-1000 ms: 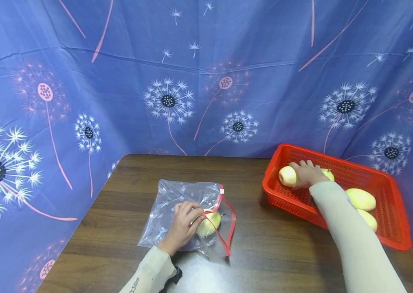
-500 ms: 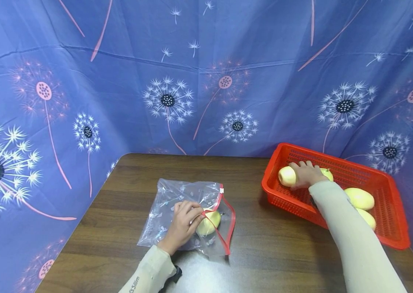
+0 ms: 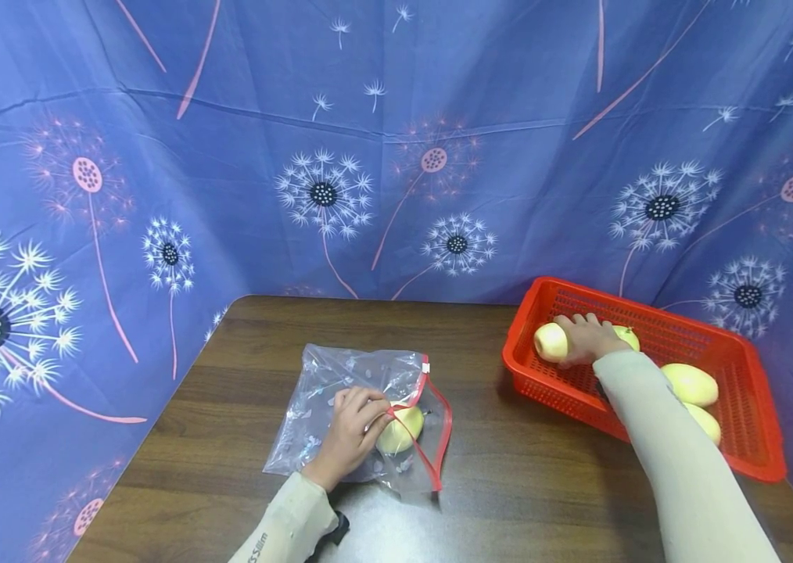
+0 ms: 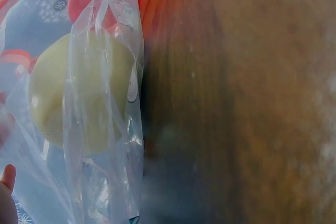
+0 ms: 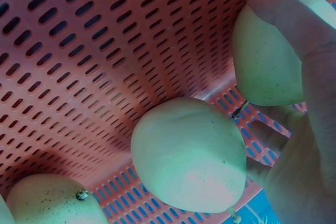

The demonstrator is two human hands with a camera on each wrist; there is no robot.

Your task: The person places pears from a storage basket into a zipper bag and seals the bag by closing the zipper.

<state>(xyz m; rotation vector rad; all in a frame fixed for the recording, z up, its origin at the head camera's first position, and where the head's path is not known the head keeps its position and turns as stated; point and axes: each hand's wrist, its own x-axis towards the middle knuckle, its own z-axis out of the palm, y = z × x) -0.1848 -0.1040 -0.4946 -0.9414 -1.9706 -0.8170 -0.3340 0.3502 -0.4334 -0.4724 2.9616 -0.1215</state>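
Note:
A clear zip bag [image 3: 319, 391] with a red zip edge and white slider lies on the table, its mouth facing right. My left hand [image 3: 350, 430] rests on it and pinches the red edge near the mouth. Inside the bag is a pale yellow pear [image 3: 407, 430] with a dark stem; the left wrist view shows that pear [image 4: 50, 98] through the plastic. Over in the red basket [image 3: 565, 399], my right hand [image 3: 590, 342] grips another pear [image 3: 550, 342] at the left end. In the right wrist view, my thumb curls over this pear [image 5: 268, 56].
Close beside my right hand lies another pear [image 5: 189, 156]. More pears [image 3: 690, 385] lie toward the right of the basket, partly hidden by my sleeve. The basket's perforated walls surround my right hand. A blue dandelion-print cloth [image 3: 382, 195] hangs behind the brown wooden table [image 3: 495, 485].

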